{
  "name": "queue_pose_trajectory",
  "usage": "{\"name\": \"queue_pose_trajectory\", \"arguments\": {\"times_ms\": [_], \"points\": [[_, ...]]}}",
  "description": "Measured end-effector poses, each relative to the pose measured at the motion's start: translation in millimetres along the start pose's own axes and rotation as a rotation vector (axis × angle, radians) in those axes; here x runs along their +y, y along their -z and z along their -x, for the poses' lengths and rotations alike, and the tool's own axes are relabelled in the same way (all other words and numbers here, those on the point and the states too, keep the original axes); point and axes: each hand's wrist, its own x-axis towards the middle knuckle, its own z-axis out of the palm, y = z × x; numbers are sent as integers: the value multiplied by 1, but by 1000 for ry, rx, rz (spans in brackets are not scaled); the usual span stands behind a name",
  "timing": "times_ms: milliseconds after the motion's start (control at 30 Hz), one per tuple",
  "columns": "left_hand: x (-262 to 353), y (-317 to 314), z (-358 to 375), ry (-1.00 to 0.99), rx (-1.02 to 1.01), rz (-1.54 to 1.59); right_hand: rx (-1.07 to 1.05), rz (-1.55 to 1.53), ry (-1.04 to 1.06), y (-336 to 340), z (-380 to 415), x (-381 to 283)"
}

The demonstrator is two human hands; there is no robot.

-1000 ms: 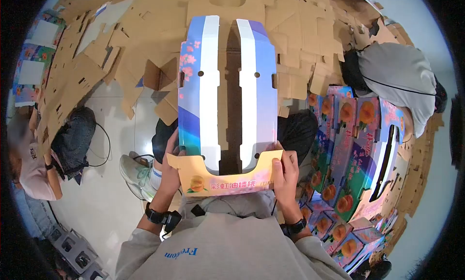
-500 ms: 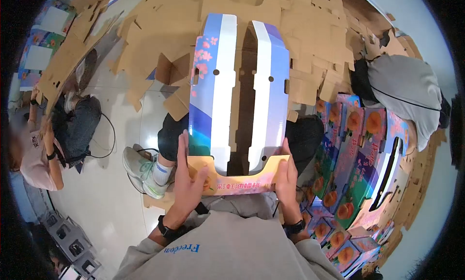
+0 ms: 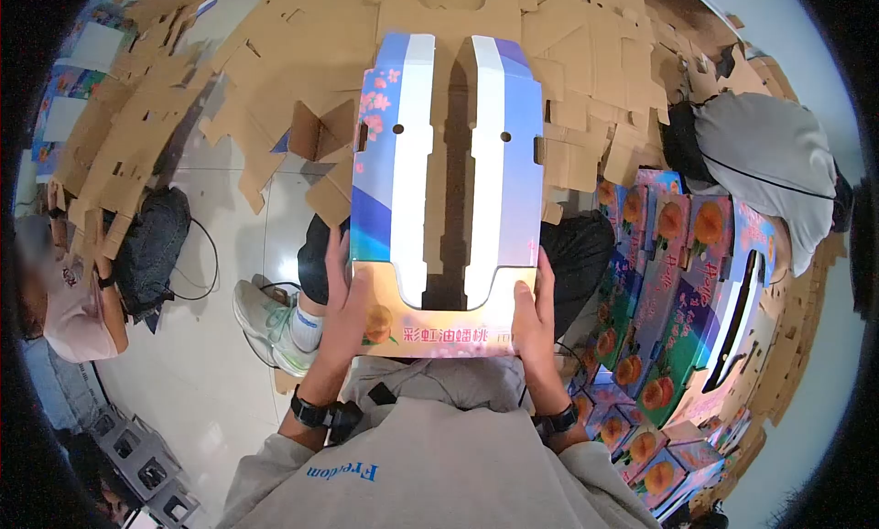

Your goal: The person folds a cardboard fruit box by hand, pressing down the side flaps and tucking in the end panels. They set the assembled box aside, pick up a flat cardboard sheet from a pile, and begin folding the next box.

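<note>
A long printed cardboard box [image 3: 371, 209], blue and white with pink blossoms and a yellow near end, is held out in front of my body. Its top has a long slot down the middle, and the inside looks dark brown. My left hand [image 3: 344, 314] grips the near left corner, thumb on the yellow end panel and fingers along the side. On the near right corner, my right hand [image 3: 537, 318] has its thumb on the yellow panel and fingers along the side. The undersides of both hands' grip are hidden by the box.
Flattened brown cardboard [image 3: 366, 7] covers the floor ahead. Finished printed boxes [image 3: 673, 300] are stacked at the right, beside a person in grey [image 3: 765, 163]. At the left sits another person in pink [image 3: 78, 309]. Grey crates [image 3: 142, 465] stand at lower left.
The yellow end flap has swung up, so its printed face now shows more fully. Both thumbs have shifted slightly with it. The person at the left has moved the cardboard there.
</note>
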Motion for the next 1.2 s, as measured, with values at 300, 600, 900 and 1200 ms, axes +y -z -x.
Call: {"name": "queue_pose_trajectory", "arguments": {"times_ms": [300,600,900,1200], "points": [[20,-1,-6,-125,-55,-262,-226,-170,-273,27,-30,2],[67,-4,5,-708,-568,-1171,-270,954,794,7,-6,-44],[71,-11,-8,-969,-711,-979,-589,822,988,-11,-11,-61],[47,-11,-30,-961,-716,-887,-632,641,785,-14,-23,-58]]}}
